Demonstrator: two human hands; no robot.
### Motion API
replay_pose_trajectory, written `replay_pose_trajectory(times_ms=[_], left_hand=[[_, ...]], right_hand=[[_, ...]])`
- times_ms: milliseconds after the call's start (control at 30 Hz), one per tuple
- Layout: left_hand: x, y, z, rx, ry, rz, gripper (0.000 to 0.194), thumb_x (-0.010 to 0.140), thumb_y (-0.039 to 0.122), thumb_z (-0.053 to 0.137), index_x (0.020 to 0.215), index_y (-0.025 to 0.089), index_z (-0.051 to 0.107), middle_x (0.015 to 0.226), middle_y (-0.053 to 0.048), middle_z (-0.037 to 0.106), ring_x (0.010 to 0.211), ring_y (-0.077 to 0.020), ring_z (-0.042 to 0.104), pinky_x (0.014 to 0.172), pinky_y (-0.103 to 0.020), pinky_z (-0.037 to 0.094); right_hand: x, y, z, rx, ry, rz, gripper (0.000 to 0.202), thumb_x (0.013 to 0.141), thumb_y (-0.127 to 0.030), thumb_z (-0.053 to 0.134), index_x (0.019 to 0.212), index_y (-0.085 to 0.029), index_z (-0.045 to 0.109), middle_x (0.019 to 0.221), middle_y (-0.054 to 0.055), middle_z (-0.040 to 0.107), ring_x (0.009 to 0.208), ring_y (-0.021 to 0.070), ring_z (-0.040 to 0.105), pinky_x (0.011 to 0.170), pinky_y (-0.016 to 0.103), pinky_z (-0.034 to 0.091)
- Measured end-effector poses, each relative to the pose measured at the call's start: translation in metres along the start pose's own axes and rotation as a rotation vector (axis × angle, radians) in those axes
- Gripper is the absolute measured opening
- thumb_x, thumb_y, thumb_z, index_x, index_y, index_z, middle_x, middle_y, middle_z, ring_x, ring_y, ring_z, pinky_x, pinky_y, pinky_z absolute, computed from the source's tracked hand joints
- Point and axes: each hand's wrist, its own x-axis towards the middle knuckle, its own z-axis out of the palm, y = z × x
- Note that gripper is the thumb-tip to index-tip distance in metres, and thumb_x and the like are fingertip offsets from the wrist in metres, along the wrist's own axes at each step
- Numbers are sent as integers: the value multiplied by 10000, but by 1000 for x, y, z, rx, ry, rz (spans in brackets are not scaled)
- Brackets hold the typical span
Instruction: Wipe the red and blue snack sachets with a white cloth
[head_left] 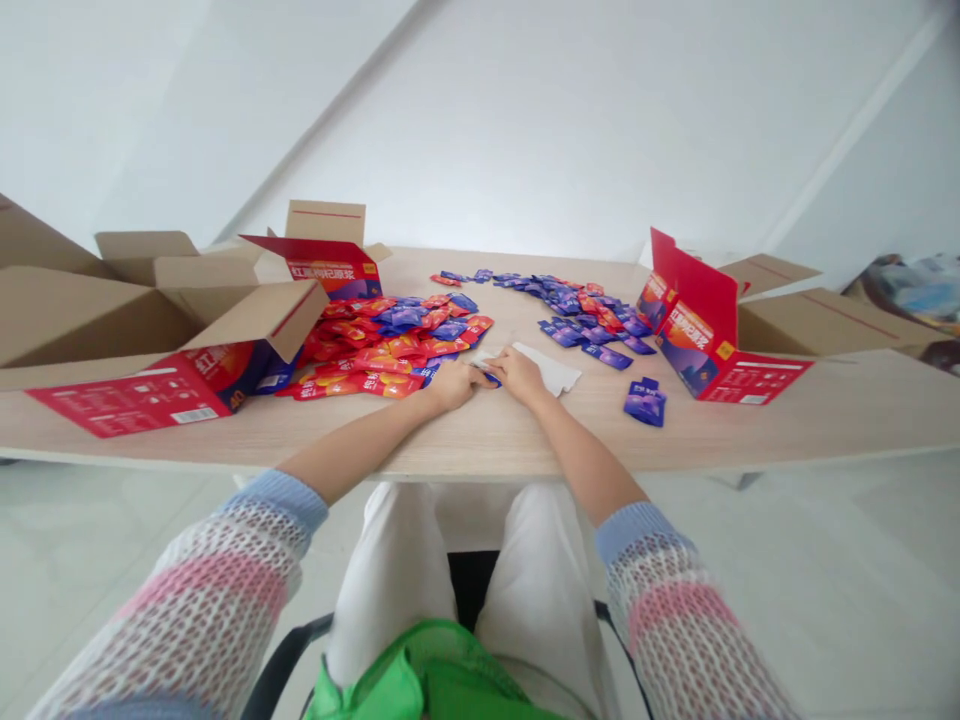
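While both hands are meeting mid-table | small blue foil sachet [491, 378] is being pinched between left hand [450, 384] and right hand [517, 374] | light, slippery; edges judged best hold

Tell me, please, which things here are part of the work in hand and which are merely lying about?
In hand:
left hand and right hand, together on a blue sachet
white sheet by the right hand
red and blue sachet heap

Lying about:
small blue stack
cardboard cartons
red printed box
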Motion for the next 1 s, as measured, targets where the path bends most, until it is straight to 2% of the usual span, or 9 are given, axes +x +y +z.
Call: replay_pose_trajectory(times_ms=[167, 300, 433, 500, 600, 700, 767, 833, 1000], left_hand=[[-2, -6, 1, -75, -11, 14, 514, 764, 57, 487, 1156, 344, 658, 1257, 46, 613, 1100, -149, 601, 908, -221, 462], [7, -26, 14, -191, 13, 124, 643, 675, -37, 437, 1143, 342, 659, 1335, 53, 550, 1201, -131, 528, 1003, -247, 404], [17, -43, 29, -289, 81, 224, 695, 585, -98, 420, 1088, 294, 697, 1297, 8, 586, 1155, -149, 549, 999, -276, 406], [19, -45, 31, -300, 108, 234, 683, 582, -99, 423, 1065, 289, 710, 1257, -5, 616, 1114, -158, 567, 987, -290, 413], [18, -43, 31, -293, 129, 232, 657, 607, -86, 428, 1058, 295, 715, 1204, -13, 650, 1078, -160, 579, 972, -287, 418], [15, -39, 29, -276, 138, 178, 612, 639, -62, 436, 1059, 284, 717, 1143, -26, 673, 1033, -155, 598, 927, -259, 443], [14, -37, 29, -265, 147, 124, 577, 657, -44, 447, 1056, 273, 719, 1125, -33, 673, 999, -151, 611, 887, -240, 461], [14, -37, 29, -264, 148, 118, 574, 664, -40, 450, 1064, 274, 715, 1117, -30, 675, 996, -149, 612, 876, -234, 465], [18, -41, 29, -319, 153, 219, 625, 646, -66, 428, 1081, 288, 703, 1143, -18, 678, 1043, -143, 598, 940, -264, 440]], right_hand=[[3, 4, 4, -84, 25, 113, 370, 961, -433, 383, 1193, -298, 637, 1081, 73, 555, 970, 190, 517, 778, 250, 379], [3, 11, 4, -133, 65, 235, 363, 961, -431, 380, 1197, -306, 626, 1118, 77, 531, 1005, 205, 503, 795, 273, 395], [5, 13, 5, -162, 80, 330, 340, 956, -402, 403, 1193, -299, 625, 1135, 96, 518, 1012, 227, 503, 799, 300, 409], [6, 11, 5, -165, 101, 314, 334, 953, -385, 415, 1189, -285, 628, 1153, 105, 513, 1026, 233, 497, 796, 300, 412], [3, 7, 4, -126, 154, 183, 335, 958, -381, 409, 1209, -298, 613, 1162, 91, 519, 1049, 219, 494, 798, 281, 409], [-1, 7, 4, -15, 89, 9, 345, 963, -416, 393, 1226, -325, 596, 1103, 54, 558, 1000, 181, 536, 776, 250, 406], [-3, 9, 4, 42, 20, -39, 354, 951, -460, 409, 1219, -332, 600, 1053, 36, 583, 955, 171, 563, 751, 242, 406], [-3, 12, 3, 46, 10, -7, 362, 930, -499, 435, 1190, -328, 620, 1032, 35, 595, 943, 178, 574, 741, 247, 407], [-2, 20, 1, -4, 65, 138, 357, 912, -513, 464, 1107, -298, 673, 1040, 56, 603, 943, 192, 576, 754, 261, 412]])
